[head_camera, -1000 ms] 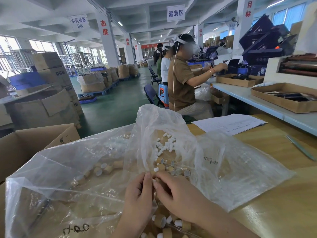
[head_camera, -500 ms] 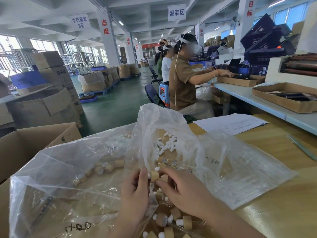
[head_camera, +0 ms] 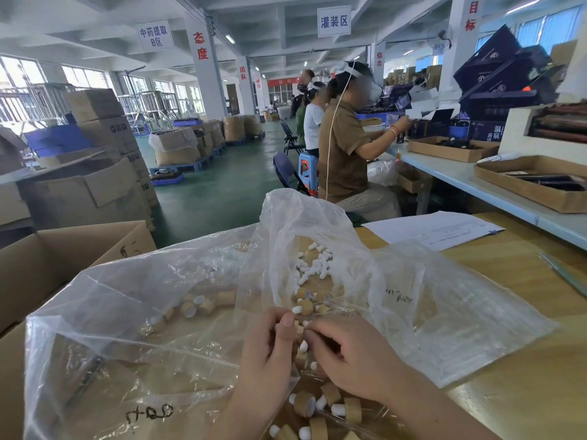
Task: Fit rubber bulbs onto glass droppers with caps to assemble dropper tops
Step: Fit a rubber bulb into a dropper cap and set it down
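Note:
My left hand (head_camera: 270, 350) and my right hand (head_camera: 346, 354) meet over a clear plastic bag (head_camera: 444, 328) on the wooden table. Their fingers are curled together round a tan dropper cap with a white rubber bulb (head_camera: 303, 344); the part itself is mostly hidden between them. A heap of loose white bulbs (head_camera: 313, 265) lies further back inside the bag. Tan caps with bulbs fitted (head_camera: 306, 308) lie just beyond my fingers, and more assembled tops (head_camera: 320, 404) lie below my wrists. Bare tan caps (head_camera: 203, 304) rest in the left bag.
An open cardboard box (head_camera: 63, 258) stands at the left under a second plastic bag (head_camera: 111, 328). A paper sheet (head_camera: 435, 228) lies at the back right of the table (head_camera: 524, 392). A seated person (head_camera: 346, 154) works at the adjoining bench. Stacked cartons fill the left floor.
Both hands have drawn back toward me and closed together on one cap and bulb, after reaching forward into the pile half a second ago.

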Demonstrator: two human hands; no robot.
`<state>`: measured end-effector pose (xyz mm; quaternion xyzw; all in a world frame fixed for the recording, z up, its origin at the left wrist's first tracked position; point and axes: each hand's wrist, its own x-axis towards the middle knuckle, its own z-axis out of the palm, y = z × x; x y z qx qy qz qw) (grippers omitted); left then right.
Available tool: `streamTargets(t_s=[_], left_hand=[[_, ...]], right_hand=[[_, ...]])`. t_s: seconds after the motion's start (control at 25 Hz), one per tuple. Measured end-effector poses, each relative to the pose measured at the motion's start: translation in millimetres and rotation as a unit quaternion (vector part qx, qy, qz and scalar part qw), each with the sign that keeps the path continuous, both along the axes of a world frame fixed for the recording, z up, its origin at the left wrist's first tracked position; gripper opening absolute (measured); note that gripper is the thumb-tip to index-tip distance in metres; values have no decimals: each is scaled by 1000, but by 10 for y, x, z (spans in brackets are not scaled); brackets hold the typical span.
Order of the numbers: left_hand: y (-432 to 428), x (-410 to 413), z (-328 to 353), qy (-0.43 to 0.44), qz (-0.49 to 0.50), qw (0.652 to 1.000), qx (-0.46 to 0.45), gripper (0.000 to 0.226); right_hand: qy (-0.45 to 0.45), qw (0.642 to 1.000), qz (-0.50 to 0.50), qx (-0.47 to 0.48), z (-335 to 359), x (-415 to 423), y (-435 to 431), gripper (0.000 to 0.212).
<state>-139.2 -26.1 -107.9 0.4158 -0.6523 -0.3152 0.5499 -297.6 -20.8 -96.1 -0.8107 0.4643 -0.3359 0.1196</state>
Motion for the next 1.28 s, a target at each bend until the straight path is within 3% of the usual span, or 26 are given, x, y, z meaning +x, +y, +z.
streamTargets(t_s=[0.2, 0.36, 0.6, 0.88, 1.04, 1.28], left_hand=[[-2, 2, -16, -14, -16, 1000, 5, 33], [-23, 88, 7, -112, 56, 991, -49, 25], [-254, 420, 56, -266, 136, 948, 109, 40], [-122, 288, 77, -220, 23, 971, 89, 48], [-89, 264, 71, -238, -10, 967, 92, 56], [-96, 262, 32, -254, -21, 965, 63, 35]], right_hand=[[-4, 1000, -2, 16, -3, -29, -26, 30], [-1, 999, -16, 43, -2, -71, -52, 26], [27, 997, -12, 66, -58, -90, -84, 28], [18, 998, -18, 63, -67, -98, -99, 29], [39, 999, 3, 36, -57, -81, -90, 32], [60, 996, 9, 66, -46, -77, -76, 40]])
